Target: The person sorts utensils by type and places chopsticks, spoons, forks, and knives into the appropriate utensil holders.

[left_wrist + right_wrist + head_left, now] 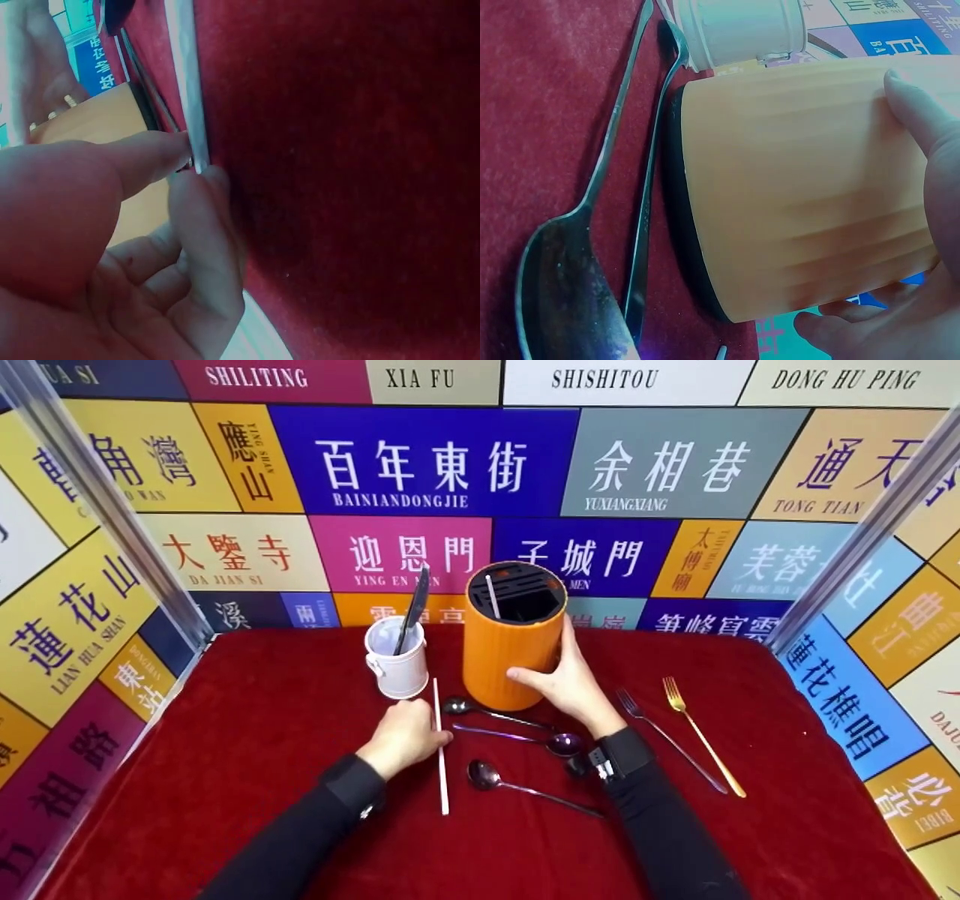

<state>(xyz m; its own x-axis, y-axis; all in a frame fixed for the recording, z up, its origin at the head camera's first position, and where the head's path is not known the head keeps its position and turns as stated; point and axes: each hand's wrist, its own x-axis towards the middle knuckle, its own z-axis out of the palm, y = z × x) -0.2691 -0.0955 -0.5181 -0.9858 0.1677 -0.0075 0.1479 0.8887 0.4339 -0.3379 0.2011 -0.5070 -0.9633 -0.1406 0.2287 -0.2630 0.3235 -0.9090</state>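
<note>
My left hand [405, 739] pinches a white chopstick [443, 787] between thumb and forefinger, low over the red cloth; the left wrist view shows the thumb [161, 154] against it. With my right hand [571, 684] I grip the side of an orange ribbed utensil holder [499, 664]. The thumb lies on its near side, and the other fingers go round the right side, partly hidden. Another white stick [492, 596] stands in the holder's black slotted top. A white cup [405, 675] with a dark knife [414, 607] stands left of the holder.
In front of the holder lie a black spoon [457, 705], a purple spoon [562, 745] and a dark spoon [484, 775]. Further right lie a dark fork [679, 746] and a gold fork [705, 735]. Sign-covered panels [420, 457] enclose the red cloth [247, 735] at the back and sides.
</note>
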